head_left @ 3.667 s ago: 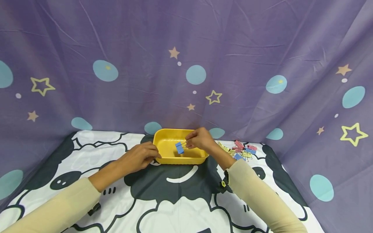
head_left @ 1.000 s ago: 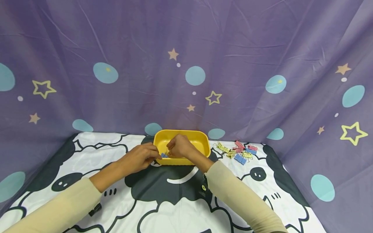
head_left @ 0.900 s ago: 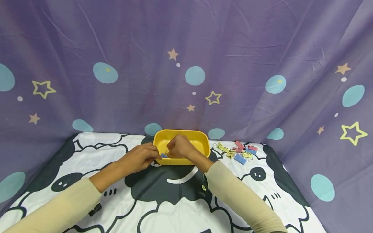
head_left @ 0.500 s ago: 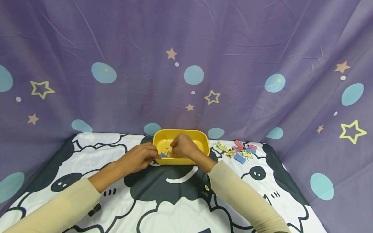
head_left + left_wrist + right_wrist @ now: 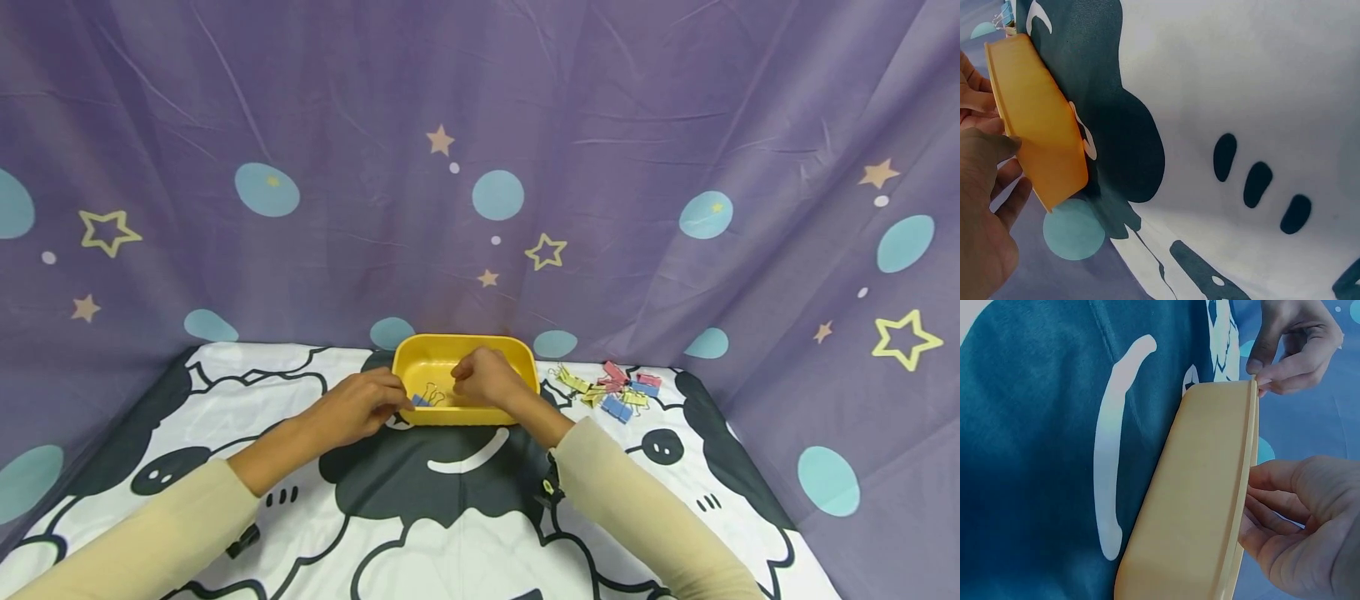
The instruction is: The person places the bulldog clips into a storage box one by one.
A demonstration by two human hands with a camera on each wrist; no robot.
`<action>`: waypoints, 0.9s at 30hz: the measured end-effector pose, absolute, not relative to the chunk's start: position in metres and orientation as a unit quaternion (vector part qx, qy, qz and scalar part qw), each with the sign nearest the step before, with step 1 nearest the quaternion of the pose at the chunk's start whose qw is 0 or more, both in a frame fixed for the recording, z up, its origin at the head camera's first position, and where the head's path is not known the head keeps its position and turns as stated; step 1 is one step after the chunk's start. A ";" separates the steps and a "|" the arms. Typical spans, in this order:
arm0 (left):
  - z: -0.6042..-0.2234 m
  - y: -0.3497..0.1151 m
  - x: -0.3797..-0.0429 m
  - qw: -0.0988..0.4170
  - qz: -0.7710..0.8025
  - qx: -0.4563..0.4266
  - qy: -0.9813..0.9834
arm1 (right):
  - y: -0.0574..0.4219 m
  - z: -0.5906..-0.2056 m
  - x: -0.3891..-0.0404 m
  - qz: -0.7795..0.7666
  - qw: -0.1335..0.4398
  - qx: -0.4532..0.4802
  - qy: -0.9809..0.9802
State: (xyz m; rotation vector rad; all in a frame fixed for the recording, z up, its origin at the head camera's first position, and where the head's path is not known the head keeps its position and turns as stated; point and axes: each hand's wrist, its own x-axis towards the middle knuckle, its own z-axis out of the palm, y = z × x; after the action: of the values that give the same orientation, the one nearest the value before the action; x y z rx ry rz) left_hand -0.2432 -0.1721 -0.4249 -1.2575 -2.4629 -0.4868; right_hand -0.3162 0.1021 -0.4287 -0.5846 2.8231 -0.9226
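Note:
A yellow tray [image 5: 465, 416] sits at the back of the cloth. My left hand [image 5: 365, 402] pinches its left front corner, thumb outside and fingers at the rim, as the left wrist view shows. Inside, near that corner, lies a blue binder clip [image 5: 422, 401] with its wire handles raised. My right hand [image 5: 492, 381] is over the middle of the tray, a little right of the clip, its fingers loosely curled and apart from it. In the right wrist view the front wall hides the fingertips of the right hand [image 5: 1304, 519].
To the tray's right, several binder clips lie in a loose pile, with a blue clip [image 5: 617, 407] at its front, a pink clip [image 5: 615, 372] behind and a yellow clip [image 5: 573, 380] at the left. A purple curtain [image 5: 337, 250] hangs right behind the tray.
My right hand brought the blue binder clip down to the tray's left front corner, let go of it, and has drawn back to the right. The left hand stays on the rim.

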 end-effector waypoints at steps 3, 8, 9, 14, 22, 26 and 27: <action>-0.425 -0.172 -0.243 0.165 -0.173 -0.441 -0.865 | 0.104 -0.410 -0.297 -0.318 0.055 -0.186 0.928; -0.425 -0.171 -0.244 0.166 -0.174 -0.443 -0.863 | 0.109 -0.391 -0.278 -0.333 0.052 -0.182 0.924; -0.425 -0.171 -0.244 0.166 -0.175 -0.443 -0.864 | 0.111 -0.390 -0.278 -0.334 0.053 -0.183 0.923; -0.424 -0.172 -0.243 0.167 -0.175 -0.441 -0.864 | 0.116 -0.387 -0.275 -0.336 0.053 -0.193 0.921; -0.423 -0.171 -0.242 0.171 -0.177 -0.444 -0.862 | 0.124 -0.382 -0.273 -0.332 0.062 -0.200 0.920; -0.424 -0.171 -0.242 0.171 -0.176 -0.443 -0.862 | 0.128 -0.379 -0.272 -0.334 0.054 -0.210 0.917; -0.424 -0.172 -0.242 0.171 -0.176 -0.442 -0.863 | 0.129 -0.379 -0.272 -0.334 0.054 -0.211 0.917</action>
State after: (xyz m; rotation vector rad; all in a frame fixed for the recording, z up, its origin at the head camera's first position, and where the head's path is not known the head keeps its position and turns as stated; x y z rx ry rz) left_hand -0.2416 -0.1715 -0.4240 -1.2550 -2.4502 -0.5005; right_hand -0.2717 0.1295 -0.3792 -0.6400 2.7860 -1.0146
